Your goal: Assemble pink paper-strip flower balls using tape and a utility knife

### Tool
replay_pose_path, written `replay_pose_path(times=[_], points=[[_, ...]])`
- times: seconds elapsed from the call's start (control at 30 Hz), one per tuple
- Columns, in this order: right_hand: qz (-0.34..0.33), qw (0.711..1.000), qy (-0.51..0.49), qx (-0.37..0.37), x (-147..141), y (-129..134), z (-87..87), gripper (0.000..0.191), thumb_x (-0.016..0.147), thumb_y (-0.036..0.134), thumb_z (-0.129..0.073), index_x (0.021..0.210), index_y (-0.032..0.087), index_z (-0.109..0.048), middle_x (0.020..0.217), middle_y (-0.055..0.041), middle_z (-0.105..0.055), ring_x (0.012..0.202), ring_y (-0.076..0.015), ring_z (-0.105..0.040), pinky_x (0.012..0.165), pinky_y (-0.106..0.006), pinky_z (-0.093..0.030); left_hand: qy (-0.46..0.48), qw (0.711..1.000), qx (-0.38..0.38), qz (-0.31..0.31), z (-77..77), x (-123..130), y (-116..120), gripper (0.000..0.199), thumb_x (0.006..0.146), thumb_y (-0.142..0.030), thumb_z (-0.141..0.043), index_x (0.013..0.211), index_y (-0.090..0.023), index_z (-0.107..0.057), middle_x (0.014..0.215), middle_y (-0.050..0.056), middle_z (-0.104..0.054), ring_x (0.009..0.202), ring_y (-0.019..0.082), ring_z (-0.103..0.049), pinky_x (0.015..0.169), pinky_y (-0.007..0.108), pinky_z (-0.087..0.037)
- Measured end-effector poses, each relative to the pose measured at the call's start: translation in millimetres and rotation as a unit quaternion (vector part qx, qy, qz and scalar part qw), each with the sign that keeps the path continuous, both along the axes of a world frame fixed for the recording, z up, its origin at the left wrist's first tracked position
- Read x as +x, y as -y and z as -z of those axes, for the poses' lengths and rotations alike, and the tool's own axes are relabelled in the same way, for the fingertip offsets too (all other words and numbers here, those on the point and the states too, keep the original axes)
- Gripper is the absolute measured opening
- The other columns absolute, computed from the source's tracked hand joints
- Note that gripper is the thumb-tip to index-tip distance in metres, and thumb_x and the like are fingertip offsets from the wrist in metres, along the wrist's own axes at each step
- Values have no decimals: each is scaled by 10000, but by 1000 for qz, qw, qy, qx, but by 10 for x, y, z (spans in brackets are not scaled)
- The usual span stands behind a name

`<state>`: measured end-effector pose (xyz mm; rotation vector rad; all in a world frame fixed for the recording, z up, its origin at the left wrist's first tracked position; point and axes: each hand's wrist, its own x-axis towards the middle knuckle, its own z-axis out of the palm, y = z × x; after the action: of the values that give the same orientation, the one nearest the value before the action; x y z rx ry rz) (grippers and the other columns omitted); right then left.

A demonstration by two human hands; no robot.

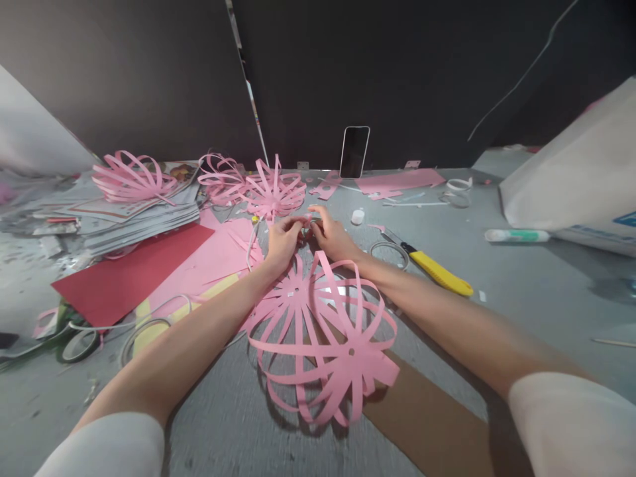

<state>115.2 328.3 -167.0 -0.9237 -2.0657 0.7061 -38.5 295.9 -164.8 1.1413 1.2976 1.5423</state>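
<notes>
Two white sleeves point(106, 447) sit closest to me, beside a brown cardboard strip point(437, 421). Over its far end, between my forearms, rests the pink paper-strip ball point(352, 368), open-ribbed. Past it, my left hand point(283, 242) and right hand point(332, 235) meet, fingers bent and nearly closed around a small pink bit point(308, 218); I can't tell which grips it. Right of them lies a yellow cutter point(441, 271). Farther off, I see more pink strip balls point(275, 192) and a phone point(354, 152) standing upright by the dark wall point(407, 79).

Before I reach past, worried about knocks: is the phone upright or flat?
Upright: the phone stands on its short edge before the dark panel.
</notes>
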Motion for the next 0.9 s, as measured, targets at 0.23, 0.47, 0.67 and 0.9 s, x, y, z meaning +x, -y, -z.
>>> replay_pose_path(times=[0.23,0.47,0.67,0.9], points=[[8,1000,0,5,-2,-13,4,407,1033,315,-432,1425,209,-454,907,-65,-791,852,-282,-741,834,-420,-547,-36,999,27,31,-24,3,21,121,827,-245,-681,880,-154,-740,801,29,-724,593,120,-616,546,231,-495],[6,1000,3,3,11,0,-3,438,1007,295,-431,1435,208,-454,970,-90,-780,869,-300,-735,834,-448,-553,-65,997,27,25,61,-30,-59,95,836,-192,-675,886,-153,-745,778,29,-728,624,125,-609,605,244,-500],[-1,1000,5,7,5,-14,17,444,994,258,-424,1435,207,-447,902,-70,-761,801,-278,-714,787,-416,-536,-39,999,19,21,43,-16,-40,113,825,-162,-657,892,-145,-748,795,31,-724,591,108,-569,590,241,-480],[-2,1000,-9,1,6,0,-8,409,1020,310,-429,1415,207,-455,822,-37,-748,765,-259,-709,770,-384,-511,-4,1000,1,17,14,-5,-24,324,683,-44,-559,943,-153,-719,827,12,-720,587,107,-576,605,250,-500]])
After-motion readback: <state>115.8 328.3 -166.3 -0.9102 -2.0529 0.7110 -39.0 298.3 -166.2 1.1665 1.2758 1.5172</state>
